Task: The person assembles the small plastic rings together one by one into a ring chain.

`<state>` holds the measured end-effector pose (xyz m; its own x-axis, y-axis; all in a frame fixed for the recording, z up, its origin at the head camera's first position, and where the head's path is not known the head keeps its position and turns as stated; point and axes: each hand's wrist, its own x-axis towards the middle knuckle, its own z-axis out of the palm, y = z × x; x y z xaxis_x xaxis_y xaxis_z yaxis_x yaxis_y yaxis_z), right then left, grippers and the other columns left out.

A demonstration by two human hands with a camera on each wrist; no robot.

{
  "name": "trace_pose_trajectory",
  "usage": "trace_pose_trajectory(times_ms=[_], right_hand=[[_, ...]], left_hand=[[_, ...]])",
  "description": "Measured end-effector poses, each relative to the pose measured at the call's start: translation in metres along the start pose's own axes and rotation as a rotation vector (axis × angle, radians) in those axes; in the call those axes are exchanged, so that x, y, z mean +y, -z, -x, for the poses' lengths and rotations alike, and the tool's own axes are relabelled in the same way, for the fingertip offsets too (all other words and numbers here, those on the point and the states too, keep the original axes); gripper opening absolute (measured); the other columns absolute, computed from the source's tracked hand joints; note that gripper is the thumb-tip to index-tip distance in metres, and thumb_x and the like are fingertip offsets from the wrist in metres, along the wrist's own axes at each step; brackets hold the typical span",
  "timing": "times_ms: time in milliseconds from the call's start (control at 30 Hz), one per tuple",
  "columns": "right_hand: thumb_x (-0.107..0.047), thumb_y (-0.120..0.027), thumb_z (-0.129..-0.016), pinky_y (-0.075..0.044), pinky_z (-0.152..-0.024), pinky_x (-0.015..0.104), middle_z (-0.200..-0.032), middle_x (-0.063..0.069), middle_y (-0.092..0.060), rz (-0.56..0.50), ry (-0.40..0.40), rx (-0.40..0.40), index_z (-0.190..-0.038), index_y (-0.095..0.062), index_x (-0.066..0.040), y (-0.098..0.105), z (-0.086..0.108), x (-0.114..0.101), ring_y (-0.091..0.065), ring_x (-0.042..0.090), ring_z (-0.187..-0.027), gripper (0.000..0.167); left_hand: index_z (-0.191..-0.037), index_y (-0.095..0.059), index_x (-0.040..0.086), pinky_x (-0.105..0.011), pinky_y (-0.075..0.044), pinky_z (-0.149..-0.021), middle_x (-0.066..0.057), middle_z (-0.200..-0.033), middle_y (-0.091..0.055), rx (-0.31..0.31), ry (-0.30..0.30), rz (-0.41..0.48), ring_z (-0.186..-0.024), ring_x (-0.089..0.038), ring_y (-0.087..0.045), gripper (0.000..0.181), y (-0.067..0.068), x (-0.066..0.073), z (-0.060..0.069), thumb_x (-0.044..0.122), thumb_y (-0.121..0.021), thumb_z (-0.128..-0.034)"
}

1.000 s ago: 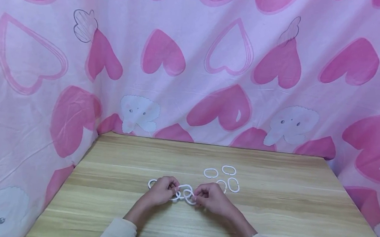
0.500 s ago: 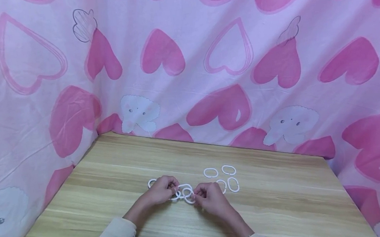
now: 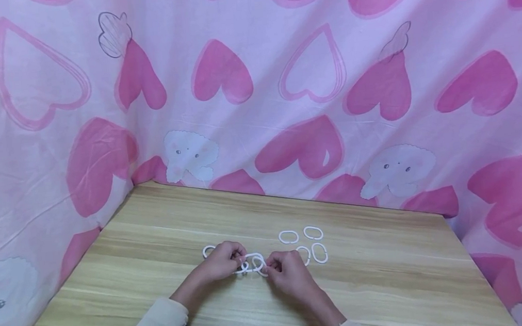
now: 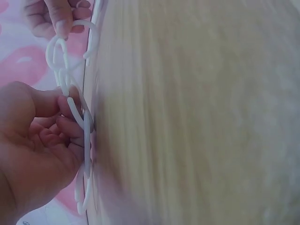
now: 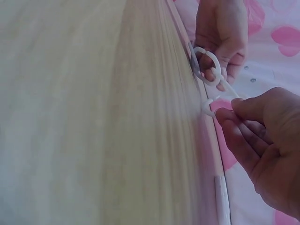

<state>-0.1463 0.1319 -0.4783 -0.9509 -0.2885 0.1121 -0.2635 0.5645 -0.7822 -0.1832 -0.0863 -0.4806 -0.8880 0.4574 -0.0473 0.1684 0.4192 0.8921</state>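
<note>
White oval plastic chain links, each with a small gap, are joined in a short chain. My left hand [image 3: 223,261] pinches this chain [image 4: 87,145] between thumb and fingers; part of it lies behind that hand, and an end link [image 3: 205,252] shows to its left. Between the hands sits one link [image 3: 253,255] of the chain. My right hand [image 3: 291,274] pinches another link [image 5: 206,108], which crosses the one between the hands. Whether these two are fully hooked I cannot tell. Fingertips hide part of the right hand's link.
Several loose white links lie beyond the right hand, among them an oval one [image 3: 288,243] and another [image 3: 326,254]. One is partly hidden behind that hand. A wooden table [image 3: 163,218] bears everything; a pink heart-patterned curtain [image 3: 220,68] hangs along its back and sides.
The link in my right hand has risen slightly and overlaps more of the link between the hands. My left hand has barely moved, and the loose links stay where they were.
</note>
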Motion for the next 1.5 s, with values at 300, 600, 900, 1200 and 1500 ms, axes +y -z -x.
trace_pose_trajectory(times_ms=[300, 600, 900, 1200, 1500], right_hand=[[-0.006, -0.073, -0.09, -0.052, -0.061, 0.018, -0.078, 0.007, -0.074, -0.061, -0.018, -0.009, -0.09, -0.076, -0.004, 0.009, -0.002, 0.007, -0.059, 0.0, -0.067, 0.004], [0.001, -0.072, -0.088, -0.052, -0.065, 0.017, -0.086, 0.01, -0.075, -0.003, 0.066, 0.018, -0.099, -0.078, -0.002, 0.018, -0.005, 0.012, -0.057, -0.003, -0.071, 0.013], [0.007, -0.07, -0.087, -0.052, -0.065, 0.018, -0.092, 0.013, -0.075, 0.05, 0.174, 0.045, -0.107, -0.076, 0.001, 0.022, -0.01, 0.021, -0.058, 0.001, -0.075, 0.022], [0.002, -0.076, -0.085, -0.051, -0.065, 0.017, -0.079, 0.008, -0.075, 0.013, 0.051, 0.081, -0.09, -0.076, -0.004, 0.023, -0.015, 0.024, -0.057, -0.002, -0.069, 0.008], [-0.001, -0.075, -0.087, -0.051, -0.064, 0.018, -0.082, 0.007, -0.076, 0.009, 0.052, 0.066, -0.093, -0.076, -0.004, 0.024, -0.015, 0.025, -0.057, -0.002, -0.068, 0.007]], left_hand=[[-0.092, -0.068, -0.004, -0.018, -0.048, -0.063, -0.007, -0.079, -0.065, -0.001, -0.002, -0.032, -0.071, -0.01, -0.056, 0.008, -0.002, -0.001, 0.0, -0.002, -0.061, -0.0926], [-0.09, -0.07, -0.004, -0.017, -0.048, -0.063, -0.007, -0.077, -0.066, -0.005, -0.034, -0.069, -0.073, -0.011, -0.057, 0.008, 0.0, -0.003, -0.001, -0.005, -0.061, -0.0901], [-0.092, -0.07, -0.001, -0.018, -0.048, -0.063, -0.007, -0.079, -0.067, -0.006, -0.037, -0.096, -0.073, -0.011, -0.057, 0.007, 0.001, 0.002, 0.0, -0.001, -0.064, -0.0925], [-0.09, -0.071, -0.002, -0.018, -0.049, -0.062, -0.005, -0.076, -0.069, -0.019, -0.067, -0.116, -0.069, -0.007, -0.058, 0.004, 0.002, 0.005, -0.003, 0.002, -0.069, -0.0905], [-0.096, -0.073, -0.004, -0.018, -0.051, -0.061, -0.008, -0.081, -0.072, 0.069, -0.119, -0.05, -0.068, -0.004, -0.058, 0.01, -0.018, 0.018, -0.011, 0.002, -0.07, -0.0887]])
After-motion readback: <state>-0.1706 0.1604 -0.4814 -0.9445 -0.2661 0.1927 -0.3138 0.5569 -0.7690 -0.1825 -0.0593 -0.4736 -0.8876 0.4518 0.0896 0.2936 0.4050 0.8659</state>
